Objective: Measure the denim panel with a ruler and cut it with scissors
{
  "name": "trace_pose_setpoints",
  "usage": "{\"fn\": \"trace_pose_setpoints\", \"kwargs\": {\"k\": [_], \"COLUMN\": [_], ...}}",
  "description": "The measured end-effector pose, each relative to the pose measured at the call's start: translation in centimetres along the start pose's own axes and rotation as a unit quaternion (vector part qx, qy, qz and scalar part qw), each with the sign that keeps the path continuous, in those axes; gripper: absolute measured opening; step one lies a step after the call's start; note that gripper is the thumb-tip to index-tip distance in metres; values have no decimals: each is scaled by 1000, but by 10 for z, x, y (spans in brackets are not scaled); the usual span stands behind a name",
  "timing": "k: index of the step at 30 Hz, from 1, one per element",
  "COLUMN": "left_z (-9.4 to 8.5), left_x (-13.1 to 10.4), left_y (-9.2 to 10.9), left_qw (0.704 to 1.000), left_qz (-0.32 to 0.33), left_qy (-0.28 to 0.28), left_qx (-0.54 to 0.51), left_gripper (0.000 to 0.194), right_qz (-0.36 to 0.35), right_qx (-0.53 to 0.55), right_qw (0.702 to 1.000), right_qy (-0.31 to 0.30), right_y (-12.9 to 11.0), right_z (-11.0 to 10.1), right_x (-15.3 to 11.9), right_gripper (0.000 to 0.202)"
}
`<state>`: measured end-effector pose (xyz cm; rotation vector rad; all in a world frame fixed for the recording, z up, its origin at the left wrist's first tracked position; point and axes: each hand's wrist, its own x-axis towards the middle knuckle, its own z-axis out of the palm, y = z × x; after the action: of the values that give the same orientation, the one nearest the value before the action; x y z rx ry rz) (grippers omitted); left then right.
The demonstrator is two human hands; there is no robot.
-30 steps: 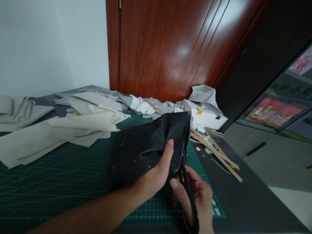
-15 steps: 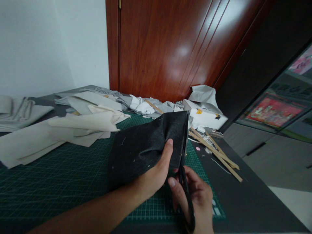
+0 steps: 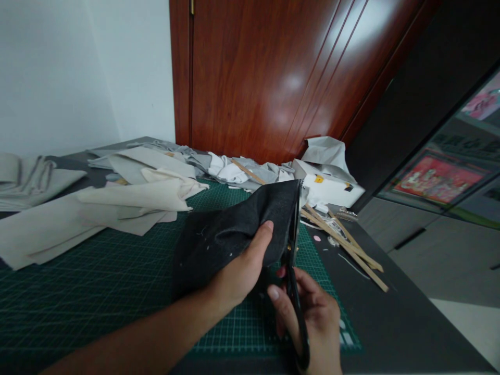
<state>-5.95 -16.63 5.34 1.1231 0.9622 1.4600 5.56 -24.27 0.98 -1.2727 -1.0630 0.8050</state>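
A piece of black fabric (image 3: pixel 230 229), dotted with bits of lint and thread, is raised over the green cutting mat (image 3: pixel 128 291). My left hand (image 3: pixel 246 268) grips it near its right end, thumb on top and the other fingers hidden beneath. In my right hand (image 3: pixel 312 312) is a pair of black-handled scissors (image 3: pixel 296 291), with fingers and thumb in the loops. The blades point away from me and run along the fabric's right edge; how far apart they are I cannot tell.
Beige cloth pieces (image 3: pixel 128 200) lie on the mat's left side. Grey and white scraps (image 3: pixel 226 166) line the back by the wooden door (image 3: pixel 258 78). At right are a white box (image 3: pixel 332 185), wooden strips (image 3: pixel 351 250) and a pink dot (image 3: pixel 316 238) on the dark table (image 3: pixel 410 317).
The fabric's near right corner has drawn back, so the scissors' pivot now shows. My left hand has shifted slightly left, and the fabric is more creased.
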Motion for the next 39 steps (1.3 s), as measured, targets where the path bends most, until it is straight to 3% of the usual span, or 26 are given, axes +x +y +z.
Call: {"fn": "trace_pose_setpoints", "kwargs": {"k": [3,6,9,14,21,23,31,39], "left_z": [3,6,4,-4,-9,-9,-10,-3], "left_x": [7,12,17,23,28,30,30,23], "left_y": [6,17,29,40,48,49,46,42], "left_qw": [992,961,938,925,914,917,921,931], "left_qz": [-28,-68,-119,-171,-130,-124,-174,-105], "left_qy": [-26,-24,-25,-26,-7,-18,-45,-11], "left_qx": [-118,-268,-325,-338,-385,-379,-346,-349], "left_gripper": [22,28,29,25,5,8,7,9], "right_qz": [3,4,-5,-10,-21,-13,8,17], "right_qx": [10,27,22,-1,-8,-5,9,30], "right_qw": [1000,1000,999,999,997,997,997,996], "right_qy": [-5,-11,-23,-52,-73,-75,-72,-85], "right_y": [2,6,11,14,18,18,22,27], "right_z": [1,2,4,5,9,10,9,14], "right_x": [0,-1,-2,-8,-17,-18,-21,-23], "right_gripper": [37,37,35,35,36,36,41,41]}}
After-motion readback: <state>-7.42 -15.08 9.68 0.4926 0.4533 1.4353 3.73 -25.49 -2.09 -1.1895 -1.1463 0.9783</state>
